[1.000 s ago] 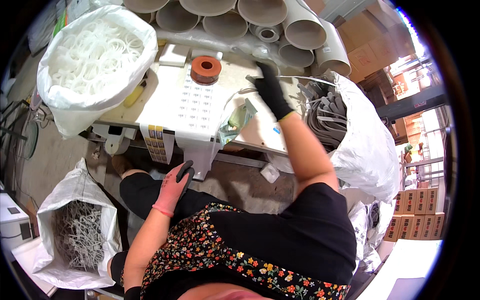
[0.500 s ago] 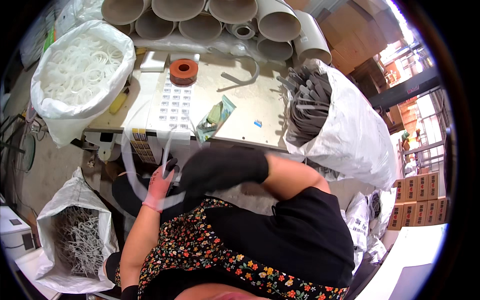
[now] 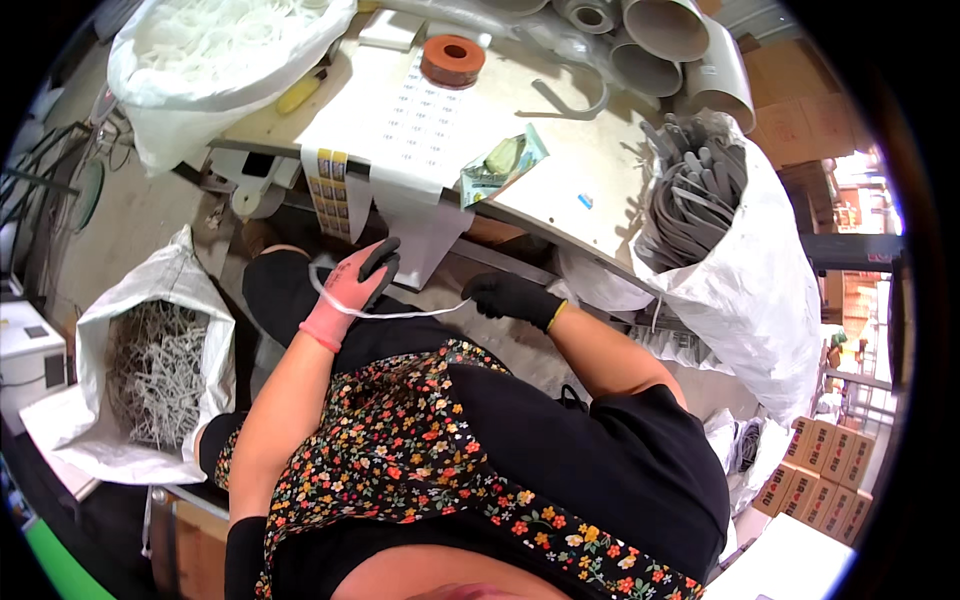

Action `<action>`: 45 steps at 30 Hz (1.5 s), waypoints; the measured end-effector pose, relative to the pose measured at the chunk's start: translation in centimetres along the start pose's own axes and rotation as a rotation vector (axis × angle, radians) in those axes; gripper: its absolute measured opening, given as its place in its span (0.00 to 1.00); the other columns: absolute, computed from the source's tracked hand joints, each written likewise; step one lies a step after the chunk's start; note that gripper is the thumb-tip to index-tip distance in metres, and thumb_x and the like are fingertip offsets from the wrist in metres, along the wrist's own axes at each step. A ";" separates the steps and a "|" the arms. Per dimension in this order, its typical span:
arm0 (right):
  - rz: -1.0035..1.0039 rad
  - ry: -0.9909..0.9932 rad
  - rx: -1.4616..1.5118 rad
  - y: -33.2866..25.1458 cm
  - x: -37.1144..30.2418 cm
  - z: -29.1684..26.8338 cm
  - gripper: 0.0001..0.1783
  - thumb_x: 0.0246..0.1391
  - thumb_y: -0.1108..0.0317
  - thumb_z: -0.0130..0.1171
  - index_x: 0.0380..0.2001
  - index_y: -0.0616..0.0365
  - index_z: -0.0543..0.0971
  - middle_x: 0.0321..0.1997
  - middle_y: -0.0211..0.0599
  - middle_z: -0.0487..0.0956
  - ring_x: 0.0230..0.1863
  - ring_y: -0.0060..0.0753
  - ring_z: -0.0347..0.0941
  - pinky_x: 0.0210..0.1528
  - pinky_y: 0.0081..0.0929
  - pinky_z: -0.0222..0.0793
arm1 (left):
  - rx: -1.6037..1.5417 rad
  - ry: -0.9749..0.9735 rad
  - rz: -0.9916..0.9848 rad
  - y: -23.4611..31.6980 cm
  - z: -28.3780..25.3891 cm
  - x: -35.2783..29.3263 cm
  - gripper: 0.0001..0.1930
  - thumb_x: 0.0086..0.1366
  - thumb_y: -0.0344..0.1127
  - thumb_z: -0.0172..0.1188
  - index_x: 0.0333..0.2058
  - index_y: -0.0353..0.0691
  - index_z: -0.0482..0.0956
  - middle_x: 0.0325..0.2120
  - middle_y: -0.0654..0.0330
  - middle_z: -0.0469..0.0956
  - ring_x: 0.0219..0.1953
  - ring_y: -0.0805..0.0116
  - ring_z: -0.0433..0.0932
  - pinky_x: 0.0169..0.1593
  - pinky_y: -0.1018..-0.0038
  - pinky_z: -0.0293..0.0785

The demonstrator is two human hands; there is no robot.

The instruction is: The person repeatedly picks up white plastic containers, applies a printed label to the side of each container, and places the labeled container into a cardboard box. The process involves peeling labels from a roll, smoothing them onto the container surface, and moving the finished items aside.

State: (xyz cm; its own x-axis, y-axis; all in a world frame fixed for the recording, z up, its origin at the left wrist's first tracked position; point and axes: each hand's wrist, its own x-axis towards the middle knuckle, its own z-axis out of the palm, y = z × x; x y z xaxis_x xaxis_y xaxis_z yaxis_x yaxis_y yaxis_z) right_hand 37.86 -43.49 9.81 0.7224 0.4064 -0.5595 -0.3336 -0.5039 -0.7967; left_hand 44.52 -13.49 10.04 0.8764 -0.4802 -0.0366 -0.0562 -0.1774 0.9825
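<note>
A thin, whitish plastic strip (image 3: 405,316) curves across my lap between my two hands. My left hand (image 3: 352,283), in a pink glove with black fingers, has the looped end of the strip around it, and its fingers are curled. My right hand (image 3: 515,301), in a black glove, is closed with its fingertips pinching the strip's other end. Just beyond my hands, a sheet of printed labels (image 3: 420,130) lies on the workbench (image 3: 560,170) and white backing paper (image 3: 420,235) hangs over its edge.
An orange tape roll (image 3: 453,62), a green packet (image 3: 503,168) and a curved grey strip (image 3: 575,112) lie on the bench. Sacks hold white rings (image 3: 225,40), grey strips (image 3: 695,200) and thin scrap-like pieces (image 3: 160,370). Large tubes (image 3: 665,25) stand behind; cartons (image 3: 815,480) are at right.
My right hand has moved right, away from my left. The strip, a tall loop before, now hangs low between them. The whole view has shifted, with the bench higher in the picture.
</note>
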 end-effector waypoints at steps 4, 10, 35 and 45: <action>0.237 0.111 0.210 3.4 4.9 -3.6 0.14 0.60 0.64 0.48 0.43 0.59 0.78 0.31 0.34 0.80 0.30 0.30 0.75 0.34 0.30 0.73 | 0.184 -0.073 0.062 -0.4 0.1 -0.4 0.19 0.61 0.33 0.56 0.52 0.41 0.75 0.49 0.53 0.77 0.51 0.56 0.76 0.54 0.69 0.71; 0.275 0.858 1.058 9.4 12.7 -9.5 0.15 0.60 0.64 0.48 0.42 0.59 0.78 0.31 0.35 0.80 0.31 0.31 0.75 0.35 0.31 0.72 | 0.380 -0.119 0.043 1.5 0.2 -1.3 0.23 0.60 0.34 0.58 0.56 0.44 0.71 0.51 0.53 0.75 0.53 0.52 0.73 0.57 0.66 0.68; 0.079 0.630 -0.379 7.3 24.4 -3.4 0.15 0.59 0.62 0.49 0.42 0.59 0.78 0.33 0.40 0.80 0.35 0.38 0.76 0.38 0.34 0.72 | 0.526 -0.012 -0.013 2.6 -0.4 -2.6 0.22 0.58 0.33 0.60 0.52 0.41 0.73 0.47 0.53 0.75 0.48 0.52 0.74 0.52 0.66 0.71; 0.134 0.632 -0.294 9.7 24.2 -6.6 0.15 0.59 0.61 0.50 0.42 0.59 0.79 0.34 0.41 0.80 0.36 0.40 0.76 0.39 0.35 0.72 | -0.287 0.412 -0.342 6.6 -4.4 -11.0 0.23 0.65 0.28 0.51 0.58 0.29 0.65 0.51 0.51 0.74 0.49 0.65 0.75 0.56 0.74 0.68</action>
State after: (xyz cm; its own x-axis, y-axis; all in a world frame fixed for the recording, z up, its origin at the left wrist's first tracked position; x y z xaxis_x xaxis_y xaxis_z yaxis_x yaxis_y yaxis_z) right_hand 56.07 -43.52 -9.90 0.9295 -0.1486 -0.3375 -0.3311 -0.7395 -0.5861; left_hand 36.64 -5.62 17.77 0.9383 -0.0550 -0.3415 0.3422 0.0035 0.9396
